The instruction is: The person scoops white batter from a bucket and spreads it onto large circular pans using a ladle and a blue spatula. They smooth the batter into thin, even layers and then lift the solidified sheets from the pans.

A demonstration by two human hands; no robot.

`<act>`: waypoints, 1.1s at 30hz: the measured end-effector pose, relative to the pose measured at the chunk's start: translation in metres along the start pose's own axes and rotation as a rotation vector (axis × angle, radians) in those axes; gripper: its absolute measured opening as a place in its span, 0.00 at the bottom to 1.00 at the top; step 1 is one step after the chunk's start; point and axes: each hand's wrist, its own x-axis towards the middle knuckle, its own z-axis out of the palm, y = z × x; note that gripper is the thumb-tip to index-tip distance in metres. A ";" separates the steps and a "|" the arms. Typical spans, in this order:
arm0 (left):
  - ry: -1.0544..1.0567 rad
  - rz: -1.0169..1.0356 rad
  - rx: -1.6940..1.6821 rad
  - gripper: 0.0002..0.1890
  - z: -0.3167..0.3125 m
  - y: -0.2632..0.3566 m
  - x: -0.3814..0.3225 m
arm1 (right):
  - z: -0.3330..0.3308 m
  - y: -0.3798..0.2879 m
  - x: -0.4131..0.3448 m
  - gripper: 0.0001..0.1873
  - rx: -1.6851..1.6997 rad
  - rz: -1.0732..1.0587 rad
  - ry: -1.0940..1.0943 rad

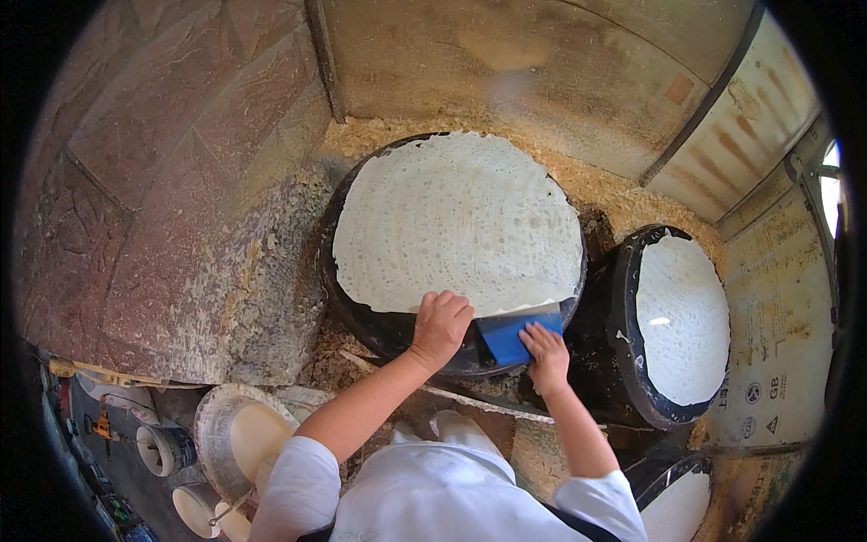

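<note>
A broad, thin sheet of pale batter pancake (454, 223), dotted with small holes, covers most of a round black griddle (389, 332). At the sheet's near edge my left hand (439, 330) has its fingers curled over the rim of the sheet; the fingertips are partly hidden. My right hand (546, 352) holds a blue scraper (504, 343) flat, fingers spread on its top. The scraper's thin pale front edge reaches under or against the sheet's near right edge, which is slightly raised there.
To the right stands a second black griddle (626, 339) with a white sheet (683, 318), and a third griddle (667, 477) lies below it. A batter tub (210, 427) and several white buckets (193, 508) stand at lower left. Stained boards (515, 74) enclose the back.
</note>
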 end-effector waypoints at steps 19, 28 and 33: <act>0.106 0.101 0.025 0.04 -0.016 0.003 0.039 | 0.033 0.056 0.078 0.34 -0.066 0.245 0.062; 0.183 -0.068 -0.015 0.08 -0.041 -0.021 0.081 | 0.080 -0.026 0.208 0.31 -0.027 -0.070 -0.123; 0.177 -0.021 -0.019 0.07 -0.047 -0.018 0.095 | 0.119 -0.116 0.255 0.31 0.062 -0.196 0.054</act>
